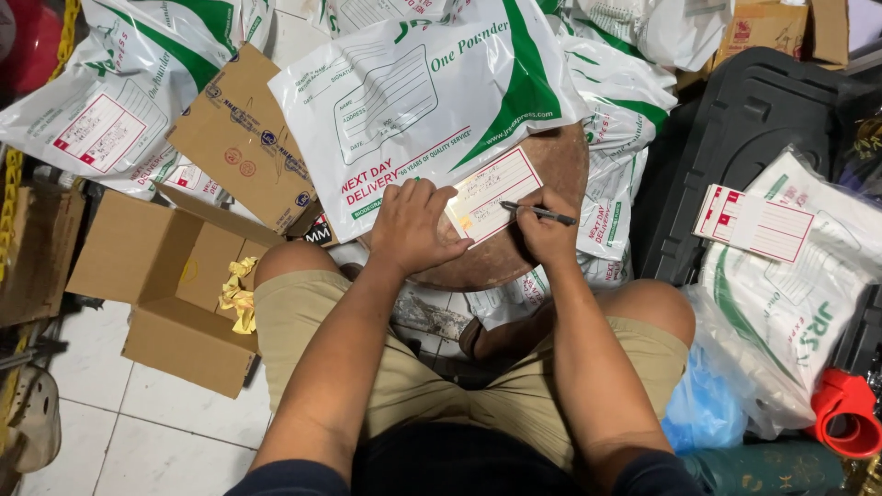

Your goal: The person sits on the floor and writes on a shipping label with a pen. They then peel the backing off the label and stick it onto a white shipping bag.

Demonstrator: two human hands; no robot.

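On a round wooden surface (551,170) in front of the seated person lies a white and green mailing pouch (413,92), with a small red-bordered label (491,195) at its lower right corner. The left hand (413,225) rests flat on the pouch, fingers spread and lightly curled, pressing at the left edge of the label; it holds nothing. The right hand (544,230) is closed around a dark pen (537,212), whose tip touches the label's lower edge.

To the left, an open cardboard box (170,294) sits on the white tiled floor (138,432), with crumpled yellow tape (237,294) at its rim. A flattened cardboard box (243,138) leans above it, partly under the pouch. More white and green pouches (119,83) are piled at upper left and behind the surface.

To the right, a black plastic lid (735,138) lies near a second pile of pouches (781,312), on which a stack of blank labels (753,223) rests. A red tape roll holder (845,413) and a blue plastic bag (703,409) are at lower right.
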